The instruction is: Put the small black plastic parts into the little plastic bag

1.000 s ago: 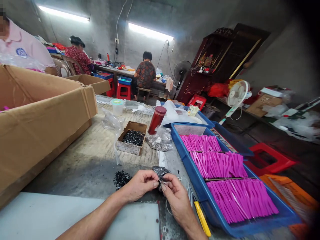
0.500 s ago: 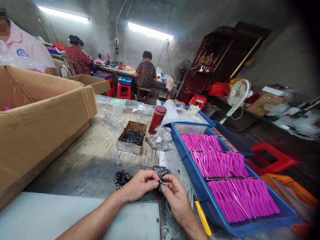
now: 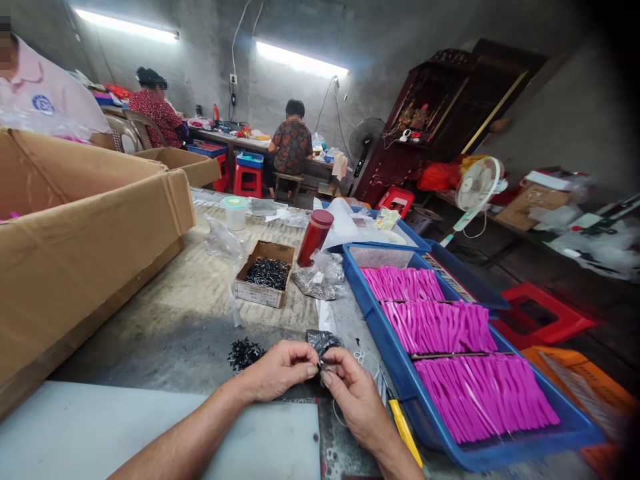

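Observation:
Fingertips of my left hand point(image 3: 285, 368) and my right hand point(image 3: 350, 383) are pinched close together over the near part of the table. Between them is a small dark piece point(image 3: 320, 365), too small and covered to name. Left of my left hand lies a heap of small black parts point(image 3: 245, 353). Just beyond my fingertips sits a black plastic bag point(image 3: 324, 341), partly hidden. A yellow-handled tool point(image 3: 404, 430) lies to the right of my right hand, beside a thin looped white cord point(image 3: 367, 361).
A blue tray point(image 3: 400, 380) of magenta strips point(image 3: 485, 400) stands at the right. Farther back are a small carton point(image 3: 260, 295) of dark metal parts, a red flask point(image 3: 314, 238) and a clear bag point(image 3: 323, 277). A large cardboard box point(image 3: 90, 260) fills the left. Other people sit behind.
Both hands stay in nearly the same spot, still pinching. The fingers have shifted slightly around the small piece. The rest of the table looks the same.

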The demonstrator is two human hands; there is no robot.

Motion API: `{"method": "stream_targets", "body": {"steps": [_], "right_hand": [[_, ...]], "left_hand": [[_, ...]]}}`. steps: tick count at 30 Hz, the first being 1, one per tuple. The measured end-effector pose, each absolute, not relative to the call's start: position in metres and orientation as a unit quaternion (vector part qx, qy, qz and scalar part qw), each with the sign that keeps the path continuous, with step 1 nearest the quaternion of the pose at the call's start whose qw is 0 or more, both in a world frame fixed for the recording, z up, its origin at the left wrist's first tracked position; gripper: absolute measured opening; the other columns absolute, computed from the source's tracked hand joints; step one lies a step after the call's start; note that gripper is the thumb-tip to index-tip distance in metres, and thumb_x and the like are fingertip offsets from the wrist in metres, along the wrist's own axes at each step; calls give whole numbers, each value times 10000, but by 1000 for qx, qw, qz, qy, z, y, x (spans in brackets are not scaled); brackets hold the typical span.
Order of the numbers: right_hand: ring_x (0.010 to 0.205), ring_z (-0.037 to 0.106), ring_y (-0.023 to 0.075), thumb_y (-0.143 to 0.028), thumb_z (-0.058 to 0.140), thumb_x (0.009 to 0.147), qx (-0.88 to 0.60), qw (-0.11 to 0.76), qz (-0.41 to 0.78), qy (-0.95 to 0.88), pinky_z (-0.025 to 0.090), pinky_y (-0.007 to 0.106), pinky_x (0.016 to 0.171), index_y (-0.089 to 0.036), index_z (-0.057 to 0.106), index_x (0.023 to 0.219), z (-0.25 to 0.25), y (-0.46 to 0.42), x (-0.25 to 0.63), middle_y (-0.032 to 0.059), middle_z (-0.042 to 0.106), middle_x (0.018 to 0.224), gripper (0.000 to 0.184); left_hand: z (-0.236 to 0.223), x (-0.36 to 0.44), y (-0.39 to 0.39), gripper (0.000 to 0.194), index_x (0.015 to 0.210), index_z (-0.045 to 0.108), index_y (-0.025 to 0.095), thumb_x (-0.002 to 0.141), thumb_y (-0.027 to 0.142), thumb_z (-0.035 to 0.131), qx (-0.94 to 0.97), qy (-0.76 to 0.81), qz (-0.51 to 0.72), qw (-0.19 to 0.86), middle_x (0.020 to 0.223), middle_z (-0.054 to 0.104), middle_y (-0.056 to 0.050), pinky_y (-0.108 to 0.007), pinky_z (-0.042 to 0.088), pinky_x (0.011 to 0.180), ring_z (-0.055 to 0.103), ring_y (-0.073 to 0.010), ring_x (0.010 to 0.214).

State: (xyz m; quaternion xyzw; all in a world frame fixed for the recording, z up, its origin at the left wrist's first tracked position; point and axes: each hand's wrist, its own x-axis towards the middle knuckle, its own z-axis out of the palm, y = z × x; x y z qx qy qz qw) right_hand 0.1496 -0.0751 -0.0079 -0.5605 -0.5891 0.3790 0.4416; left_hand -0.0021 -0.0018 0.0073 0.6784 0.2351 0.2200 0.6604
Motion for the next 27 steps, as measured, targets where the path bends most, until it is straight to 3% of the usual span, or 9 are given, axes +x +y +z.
{"method": "stream_targets", "body": {"steps": [27], "right_hand": [[574,479,111,-205,480,732,-558,444,428,-556,376,206,531,-189,480,893,-7,-72,148,-32,513,630,161]], "left_hand": [[3,-2,-3,147,656,530,112,748,209,468,742,228,219,592,613,418,36,-172,307,569,364,-83,595]]}}
